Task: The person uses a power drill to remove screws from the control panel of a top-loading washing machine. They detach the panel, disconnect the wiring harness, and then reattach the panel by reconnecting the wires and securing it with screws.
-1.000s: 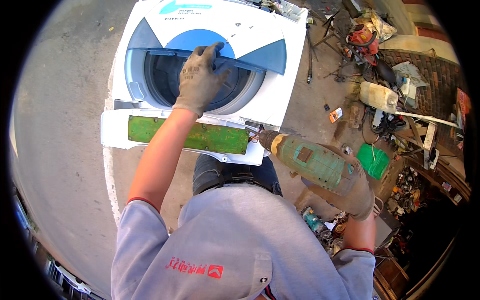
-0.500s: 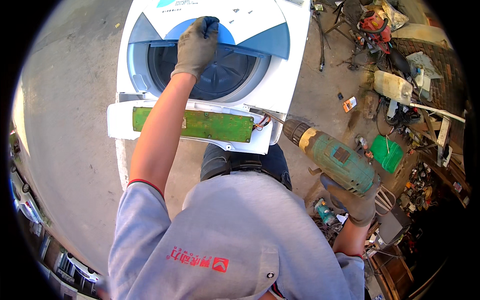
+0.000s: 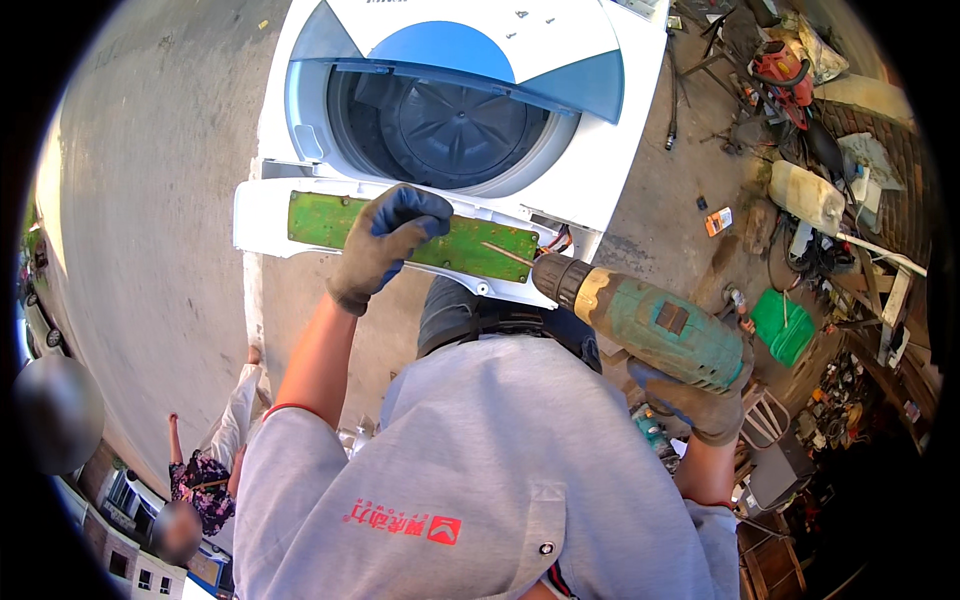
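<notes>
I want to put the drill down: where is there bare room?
Widest is the pavement left of the washing machine, above the passer-by in view. A narrower patch lies between the machine and the orange packet. It is crowded farther right, around the red chainsaw and green container, and over the green panel, with the left hand and drill bit.

A board lies on the panel before the washing machine, the left hand over it, a drill in the right hand at its right end. On the lid lie 3 screws.
</notes>
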Demonstrator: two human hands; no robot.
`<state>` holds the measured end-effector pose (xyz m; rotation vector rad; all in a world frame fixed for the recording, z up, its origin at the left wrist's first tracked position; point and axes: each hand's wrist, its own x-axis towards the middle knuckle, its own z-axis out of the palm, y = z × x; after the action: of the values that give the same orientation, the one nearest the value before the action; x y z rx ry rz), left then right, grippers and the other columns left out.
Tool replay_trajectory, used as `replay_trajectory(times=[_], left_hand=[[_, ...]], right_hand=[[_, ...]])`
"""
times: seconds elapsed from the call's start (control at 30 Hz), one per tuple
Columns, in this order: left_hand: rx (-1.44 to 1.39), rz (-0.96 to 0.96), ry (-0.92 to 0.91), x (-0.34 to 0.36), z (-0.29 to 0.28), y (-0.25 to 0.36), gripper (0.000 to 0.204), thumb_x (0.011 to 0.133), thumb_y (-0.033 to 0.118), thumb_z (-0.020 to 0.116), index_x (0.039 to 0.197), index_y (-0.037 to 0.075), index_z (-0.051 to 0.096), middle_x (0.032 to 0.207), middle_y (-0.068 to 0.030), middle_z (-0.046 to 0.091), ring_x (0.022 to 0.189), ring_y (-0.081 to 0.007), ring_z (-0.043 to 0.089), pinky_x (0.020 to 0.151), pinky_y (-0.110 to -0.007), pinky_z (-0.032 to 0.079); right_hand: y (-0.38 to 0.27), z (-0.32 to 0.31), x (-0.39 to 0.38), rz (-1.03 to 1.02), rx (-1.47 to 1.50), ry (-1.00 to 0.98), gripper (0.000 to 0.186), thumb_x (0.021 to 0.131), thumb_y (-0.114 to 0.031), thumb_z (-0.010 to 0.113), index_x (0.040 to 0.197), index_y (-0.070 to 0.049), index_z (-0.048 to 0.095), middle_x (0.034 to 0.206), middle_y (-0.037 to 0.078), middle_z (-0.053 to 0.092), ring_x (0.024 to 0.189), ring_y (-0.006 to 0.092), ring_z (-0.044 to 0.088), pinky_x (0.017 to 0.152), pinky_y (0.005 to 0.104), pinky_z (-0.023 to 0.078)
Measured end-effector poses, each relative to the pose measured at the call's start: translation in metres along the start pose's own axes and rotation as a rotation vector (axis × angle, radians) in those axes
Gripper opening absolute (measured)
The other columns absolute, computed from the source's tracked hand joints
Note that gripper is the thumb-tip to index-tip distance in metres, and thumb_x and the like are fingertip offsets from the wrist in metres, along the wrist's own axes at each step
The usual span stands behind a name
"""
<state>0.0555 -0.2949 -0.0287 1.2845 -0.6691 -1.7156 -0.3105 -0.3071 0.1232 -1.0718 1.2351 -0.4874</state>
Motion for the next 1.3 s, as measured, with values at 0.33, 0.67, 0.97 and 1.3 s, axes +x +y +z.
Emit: replay_trajectory(times=[0.33, 0.67, 0.97, 1.3], left_hand=[[1.000, 0.645, -0.111, -0.019, 0.007, -0.003, 0.054, 0.078, -0.002, 0.073, 0.129, 0.003, 0.055, 0.110, -0.0131, 0.065, 0.091, -0.0272, 0.066, 0.083, -0.039, 0.053], [1.004, 0.694, -0.145, -0.021, 0.002, -0.006, 0.054, 0.077, 0.002, 0.074, 0.127, 0.003, 0.054, 0.113, -0.0142, 0.065, 0.103, -0.0322, 0.063, 0.090, -0.043, 0.051], [1.097, 0.687, -0.109, 0.007, -0.008, -0.022, 0.049, 0.078, 0.004, 0.074, 0.125, 0.004, 0.060, 0.108, -0.0123, 0.068, 0.104, -0.0314, 0.063, 0.092, -0.043, 0.051], [1.147, 0.644, -0.138, 0.013, -0.019, -0.023, 0.067, 0.071, 0.022, 0.083, 0.131, 0.013, 0.057, 0.115, -0.0097, 0.066, 0.115, -0.0294, 0.057, 0.101, -0.045, 0.045]], right_hand=[[-0.014, 0.011, 0.029, -0.383, -0.452, -0.245, 0.049, 0.066, 0.005, 0.079, 0.113, 0.005, 0.065, 0.117, 0.017, 0.068, 0.104, 0.0285, 0.068, 0.092, 0.0362, 0.053], [0.004, 0.018, 0.006, -0.099, -0.529, -0.084, 0.058, 0.070, -0.036, 0.087, 0.122, -0.030, 0.063, 0.124, -0.009, 0.066, 0.115, 0.0125, 0.061, 0.113, 0.0381, 0.028], [-0.078, 0.067, 0.074, 0.108, -0.567, -0.236, 0.049, 0.078, -0.009, 0.080, 0.121, 0.001, 0.059, 0.114, 0.010, 0.069, 0.101, 0.0188, 0.067, 0.088, 0.0326, 0.054], [-0.085, 0.087, 0.104, 0.107, -0.623, -0.224, 0.050, 0.077, -0.021, 0.082, 0.119, -0.001, 0.062, 0.105, 0.013, 0.071, 0.093, 0.0198, 0.069, 0.084, 0.0348, 0.054]])
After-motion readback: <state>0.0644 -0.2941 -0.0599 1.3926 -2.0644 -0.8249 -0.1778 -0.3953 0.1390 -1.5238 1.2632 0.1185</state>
